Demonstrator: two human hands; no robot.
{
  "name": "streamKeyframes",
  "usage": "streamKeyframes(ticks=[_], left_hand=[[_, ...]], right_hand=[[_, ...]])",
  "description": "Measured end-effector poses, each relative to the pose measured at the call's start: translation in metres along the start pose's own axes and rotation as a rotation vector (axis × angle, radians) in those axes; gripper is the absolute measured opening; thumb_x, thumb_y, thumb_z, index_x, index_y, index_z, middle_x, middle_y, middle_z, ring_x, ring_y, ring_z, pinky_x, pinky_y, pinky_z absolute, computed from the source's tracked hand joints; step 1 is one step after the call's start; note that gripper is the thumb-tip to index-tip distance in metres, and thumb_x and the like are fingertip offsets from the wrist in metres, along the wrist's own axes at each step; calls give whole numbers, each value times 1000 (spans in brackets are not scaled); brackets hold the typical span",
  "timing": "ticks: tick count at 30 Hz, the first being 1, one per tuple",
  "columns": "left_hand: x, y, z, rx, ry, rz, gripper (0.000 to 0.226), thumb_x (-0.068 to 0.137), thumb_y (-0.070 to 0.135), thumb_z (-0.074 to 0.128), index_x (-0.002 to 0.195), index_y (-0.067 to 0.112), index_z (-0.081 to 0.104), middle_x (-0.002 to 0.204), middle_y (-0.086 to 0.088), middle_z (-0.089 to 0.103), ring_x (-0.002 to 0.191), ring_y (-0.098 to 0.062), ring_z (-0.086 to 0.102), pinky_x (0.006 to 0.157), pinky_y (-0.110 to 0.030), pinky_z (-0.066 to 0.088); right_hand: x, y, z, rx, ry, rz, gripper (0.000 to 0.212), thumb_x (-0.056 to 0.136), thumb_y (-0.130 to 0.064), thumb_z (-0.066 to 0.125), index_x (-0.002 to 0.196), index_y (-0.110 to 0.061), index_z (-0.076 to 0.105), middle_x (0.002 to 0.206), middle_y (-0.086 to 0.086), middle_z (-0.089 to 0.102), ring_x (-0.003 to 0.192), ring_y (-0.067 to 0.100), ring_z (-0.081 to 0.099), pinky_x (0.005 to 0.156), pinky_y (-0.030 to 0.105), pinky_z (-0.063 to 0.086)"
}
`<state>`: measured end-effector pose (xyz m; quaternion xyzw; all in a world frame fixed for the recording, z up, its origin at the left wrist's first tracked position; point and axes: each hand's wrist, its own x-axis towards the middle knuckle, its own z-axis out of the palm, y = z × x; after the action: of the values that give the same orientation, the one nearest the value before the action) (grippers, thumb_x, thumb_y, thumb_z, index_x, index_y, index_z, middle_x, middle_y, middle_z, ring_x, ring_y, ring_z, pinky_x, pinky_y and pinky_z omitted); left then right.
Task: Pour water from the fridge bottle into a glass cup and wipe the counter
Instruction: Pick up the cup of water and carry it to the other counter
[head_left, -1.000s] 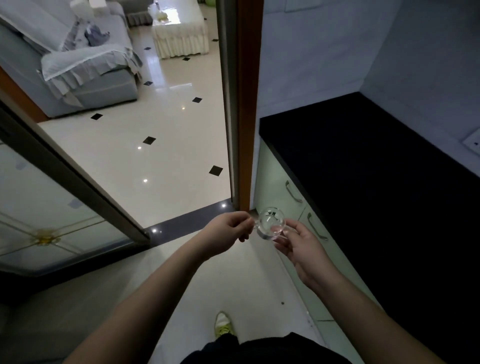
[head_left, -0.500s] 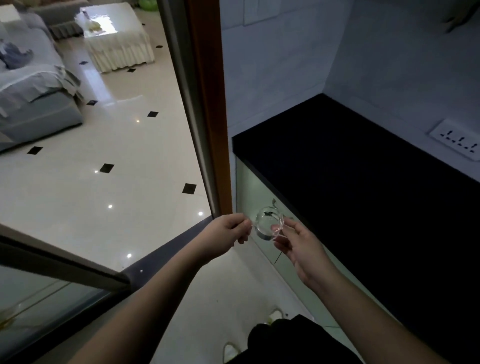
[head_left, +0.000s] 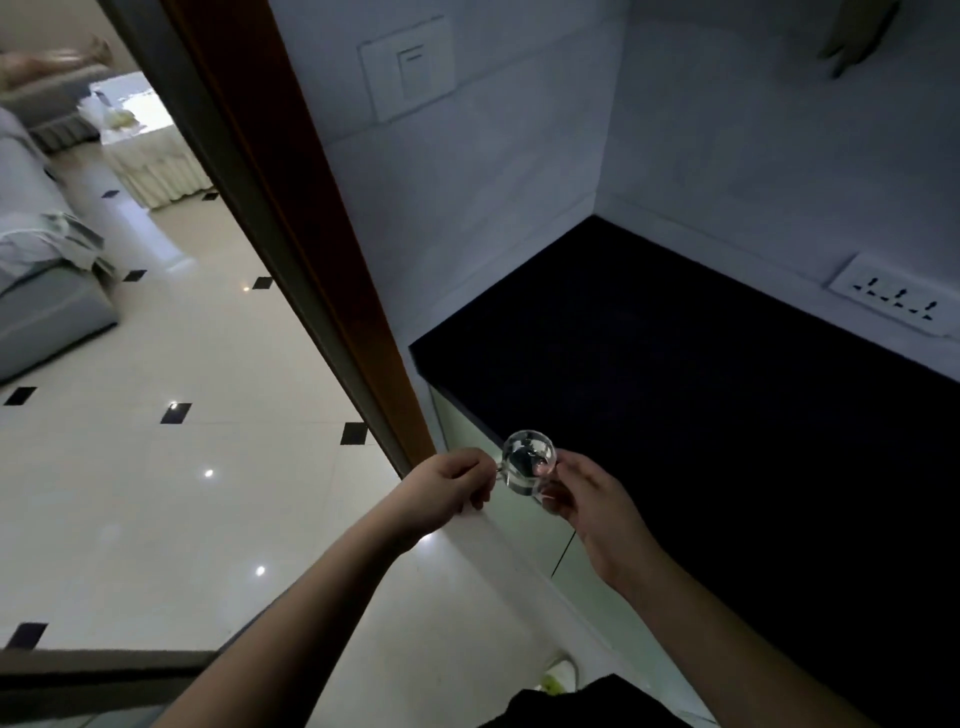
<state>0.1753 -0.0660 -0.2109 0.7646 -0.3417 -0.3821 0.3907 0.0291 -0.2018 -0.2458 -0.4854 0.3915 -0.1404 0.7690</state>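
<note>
A small clear glass cup with a handle hangs in the air just in front of the black counter, near its front left corner. My left hand pinches the cup's handle from the left. My right hand holds the cup's body from the right with fingers and thumb. The cup's mouth faces up toward me. No fridge, bottle or cloth is in view.
A brown door frame stands left of the counter, with a tiled living room floor beyond. White walls carry a light switch and a socket strip. Pale cabinet fronts run under the counter.
The view has swung right and up toward the counter corner. Both hands keep the same hold on the cup, which now sits closer to the counter edge.
</note>
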Motion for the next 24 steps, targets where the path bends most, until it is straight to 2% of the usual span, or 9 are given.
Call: streamKeyframes(ticks=[3,6,9,12,15,17,21,24], left_hand=[[21,5,-4,-6,10,-1,31,102,30,48,73,26,59,69,3,63,64,-11,56,64,-31,42],[41,3,-6,-35,26,-21,31,102,29,48,74,23,60,66,7,60,64,-13,52,64,-33,38],[63,2,-9,-22,27,-2,34,103,28,47,71,29,59,67,8,60,64,-10,53,64,-29,39],[86,3,-13,3,-5,25,29,103,22,45,78,22,59,70,8,60,63,-2,55,62,-17,39],[112,-3,-20,-11,-49,21,28,103,26,44,83,17,61,72,6,61,67,-6,56,64,-16,41],[130,-9,-26,-25,-66,13,28,104,28,44,86,16,61,74,5,62,68,-8,56,64,-19,42],[167,-18,-37,-35,-88,-7,26,104,22,43,89,13,62,75,4,60,61,5,54,60,-9,42],[196,-25,-46,-67,-114,-44,25,104,23,43,92,12,62,76,4,60,67,-1,57,65,-14,45]], right_hand=[[21,-6,2,13,21,-10,18,95,-14,59,101,-23,74,102,9,73,95,21,66,91,35,55],[39,-12,1,23,19,-1,17,92,-16,62,103,-23,73,102,10,73,104,30,66,95,41,54],[57,-20,0,29,47,2,17,93,-16,62,106,-20,72,104,9,73,105,28,66,91,35,55],[75,-28,2,27,97,-10,18,93,-14,61,107,-19,72,105,5,73,103,22,67,86,28,55],[97,-31,4,19,149,1,18,94,-15,60,108,-18,71,104,2,73,99,17,68,82,25,55],[114,-31,7,0,177,-6,17,94,-18,60,107,-21,72,103,-1,73,98,15,68,83,26,54],[154,-26,17,-29,267,-11,16,95,-20,58,99,-24,73,101,-3,73,98,16,68,86,30,56],[183,-23,26,-21,340,-8,17,96,-22,56,95,-25,73,100,-3,72,98,18,68,88,33,56]])
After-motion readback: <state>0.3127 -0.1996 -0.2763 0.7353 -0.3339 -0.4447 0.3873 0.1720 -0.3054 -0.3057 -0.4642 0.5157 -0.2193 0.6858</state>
